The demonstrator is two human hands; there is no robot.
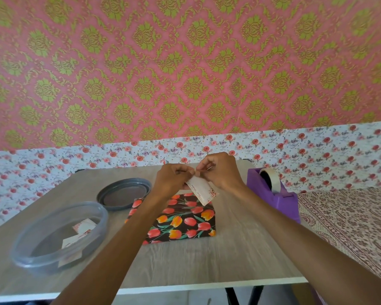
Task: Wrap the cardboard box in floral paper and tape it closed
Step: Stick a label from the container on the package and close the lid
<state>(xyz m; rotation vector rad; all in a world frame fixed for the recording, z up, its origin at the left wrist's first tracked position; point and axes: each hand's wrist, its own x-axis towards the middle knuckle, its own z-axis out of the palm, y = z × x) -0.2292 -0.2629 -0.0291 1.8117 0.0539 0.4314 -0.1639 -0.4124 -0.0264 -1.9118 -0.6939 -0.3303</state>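
- The cardboard box (180,219) is seen at the middle of the table (240,249), lying flat and fully covered in black tulip-print floral paper; no bare cardboard is visible on the sides that can be seen.
- The wrapping is judged done. Whether every seam is taped cannot be told, since no seams or tape strips can be made out from this view.
- A small printed gift tag (201,191) is held in the air just above the far edge of the box, apart from it.
- The tag's upper end is pinched by the left hand (174,179), fingers curled together on it.
- The same end is pinched between thumb and forefinger of the right hand (220,170); whether a bit of tape is held there too cannot be told.
- What is left is judged to be fixing the tag to the box.
- A purple tape dispenser (275,194) is placed at the right, near the box.
- More tags (84,226) are kept in a clear plastic container (31,266) at the near left, its grey lid (123,193) beyond it.
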